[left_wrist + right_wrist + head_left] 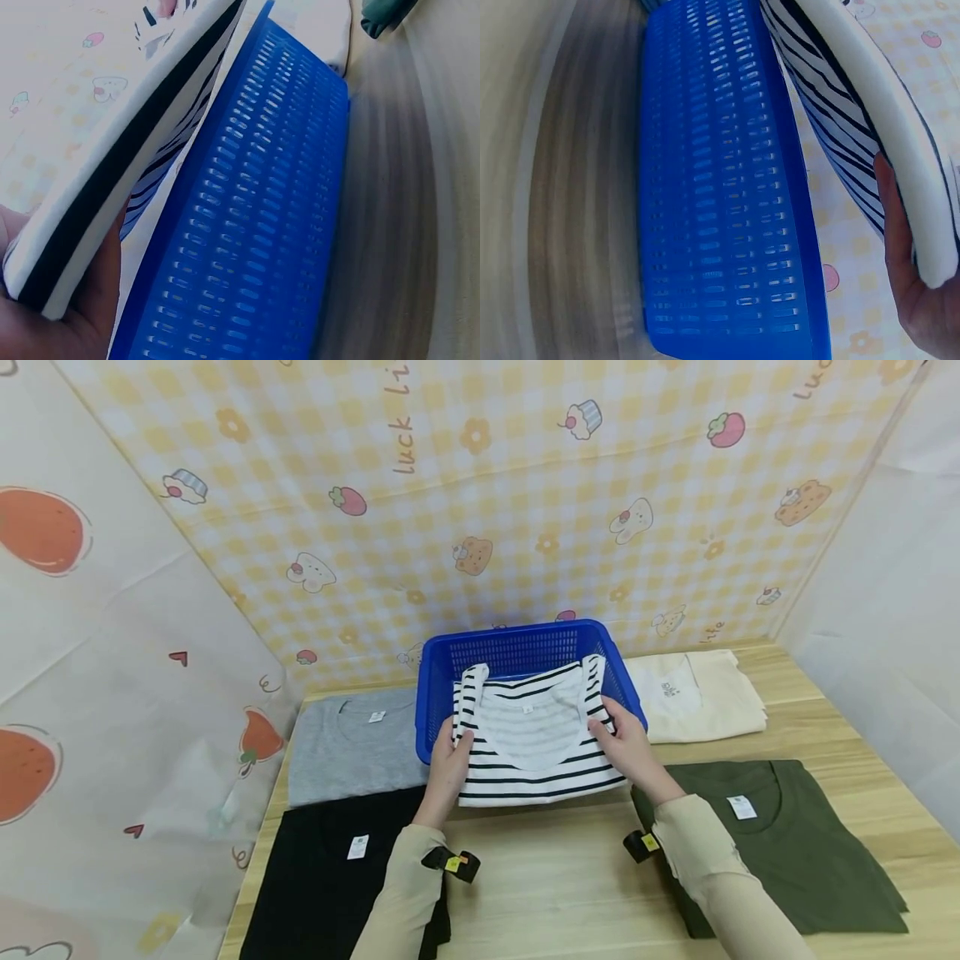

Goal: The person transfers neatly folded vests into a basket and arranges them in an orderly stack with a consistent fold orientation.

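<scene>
Two hands, one garment. Left hand [448, 768] and right hand [626, 743] pinch opposite side edges of the striped top [536, 787], thumbs on the upper face, fingers tucked under. Forearms reach forward and angle inward, one dark strap on each wrist: left strap [450, 863], right strap [641, 845].

The top is folded, neckline up, held between the hands over the blue basket [517, 629]. Its near edge overhangs the basket's near rim; both wrist views show a gap between fabric and rim there. Can't tell if the far end touches the basket.

Room: basket interior shows beyond the grip, up to the far wall. Nearer the body than the grip, a strip of tabletop [555, 885] runs between the flanking stacks.

Count: one basket, four more folded garments. Left of the grip: grey one [352, 752], black one [315, 868] nearer the body. Right: cream one [708, 702] farther out, green one [795, 852] nearer, close under the right forearm.
</scene>
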The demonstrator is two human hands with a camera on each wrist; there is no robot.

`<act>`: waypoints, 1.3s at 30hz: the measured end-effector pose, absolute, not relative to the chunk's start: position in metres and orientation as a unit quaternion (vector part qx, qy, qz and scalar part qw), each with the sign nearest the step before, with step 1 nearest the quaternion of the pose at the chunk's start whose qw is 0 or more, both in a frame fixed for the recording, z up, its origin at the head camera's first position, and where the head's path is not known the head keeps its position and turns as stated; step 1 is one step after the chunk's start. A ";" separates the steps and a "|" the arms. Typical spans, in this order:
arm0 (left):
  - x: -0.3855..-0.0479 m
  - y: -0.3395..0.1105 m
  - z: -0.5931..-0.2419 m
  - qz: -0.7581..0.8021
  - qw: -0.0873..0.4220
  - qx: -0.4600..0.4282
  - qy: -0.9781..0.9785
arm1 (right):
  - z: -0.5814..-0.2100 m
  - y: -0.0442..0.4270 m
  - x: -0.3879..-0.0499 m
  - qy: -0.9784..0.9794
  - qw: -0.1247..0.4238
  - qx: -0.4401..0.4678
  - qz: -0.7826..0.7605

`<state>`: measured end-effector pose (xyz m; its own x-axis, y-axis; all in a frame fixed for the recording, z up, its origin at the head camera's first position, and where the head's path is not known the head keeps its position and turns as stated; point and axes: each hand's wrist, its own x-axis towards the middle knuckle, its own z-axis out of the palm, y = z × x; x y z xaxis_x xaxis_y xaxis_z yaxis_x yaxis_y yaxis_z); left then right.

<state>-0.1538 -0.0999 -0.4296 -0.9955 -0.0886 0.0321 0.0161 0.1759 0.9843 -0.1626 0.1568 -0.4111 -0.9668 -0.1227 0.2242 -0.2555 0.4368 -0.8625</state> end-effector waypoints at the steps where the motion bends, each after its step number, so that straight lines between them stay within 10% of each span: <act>1: -0.155 -0.100 -0.429 -0.643 0.043 0.026 -0.765 | -0.411 0.156 -0.164 -0.845 0.062 0.107 0.520; 39: -0.222 -0.101 -0.418 -0.617 -0.021 0.072 -0.783 | -0.408 0.145 -0.230 -0.849 0.026 0.034 0.526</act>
<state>-0.2215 -0.1006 -0.4176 -0.9887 -0.0866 -0.1226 -0.1394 0.2273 0.9638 -0.2296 0.1453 -0.4084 -0.9963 -0.0304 0.0801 -0.0852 0.4433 -0.8923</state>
